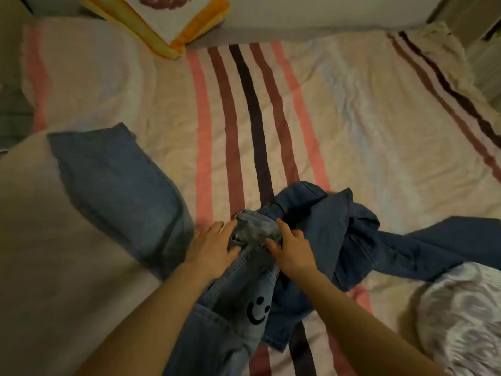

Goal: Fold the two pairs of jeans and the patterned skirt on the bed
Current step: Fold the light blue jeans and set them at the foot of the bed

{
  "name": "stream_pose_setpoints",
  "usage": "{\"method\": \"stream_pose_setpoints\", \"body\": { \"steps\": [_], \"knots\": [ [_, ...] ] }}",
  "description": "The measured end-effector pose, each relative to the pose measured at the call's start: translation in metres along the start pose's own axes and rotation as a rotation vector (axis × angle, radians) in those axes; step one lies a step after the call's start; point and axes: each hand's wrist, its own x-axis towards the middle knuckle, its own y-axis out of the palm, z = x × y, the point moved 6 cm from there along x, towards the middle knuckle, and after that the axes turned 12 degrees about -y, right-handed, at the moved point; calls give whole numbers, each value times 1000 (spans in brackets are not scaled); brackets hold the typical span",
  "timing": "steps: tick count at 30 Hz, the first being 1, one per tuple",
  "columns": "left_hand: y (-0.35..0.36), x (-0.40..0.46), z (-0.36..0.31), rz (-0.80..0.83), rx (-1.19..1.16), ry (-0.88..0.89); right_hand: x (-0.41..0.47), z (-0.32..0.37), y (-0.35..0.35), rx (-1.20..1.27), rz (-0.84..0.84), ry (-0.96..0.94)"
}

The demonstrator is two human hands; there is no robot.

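Note:
A light blue pair of jeans [238,299] with a black smiley face printed on it lies at the near middle of the bed, one leg [116,191] stretched out to the left. My left hand [210,249] and my right hand [291,248] both grip its waistband from either side, fingers curled on the denim. A darker blue pair of jeans [360,240] lies crumpled just right of my hands, a leg trailing to the right. The patterned skirt [461,316], pale with purple markings, sits bunched at the lower right.
The striped bedsheet [339,109] covers the bed. A pale pillow [35,240] lies at the left under the jeans leg. A yellow and white cushion [168,20] rests at the far edge by the headboard. Another pale pillow [81,74] sits at upper left.

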Motion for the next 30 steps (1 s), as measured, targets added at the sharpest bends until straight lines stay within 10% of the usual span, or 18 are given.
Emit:
{"method": "stream_pose_setpoints", "body": {
  "steps": [14,30],
  "knots": [
    [69,77,-3,367,-628,22,49,-54,39,316,-23,-212],
    [-56,-53,14,192,-826,61,-79,78,-43,264,-344,-615]
  ]
}}
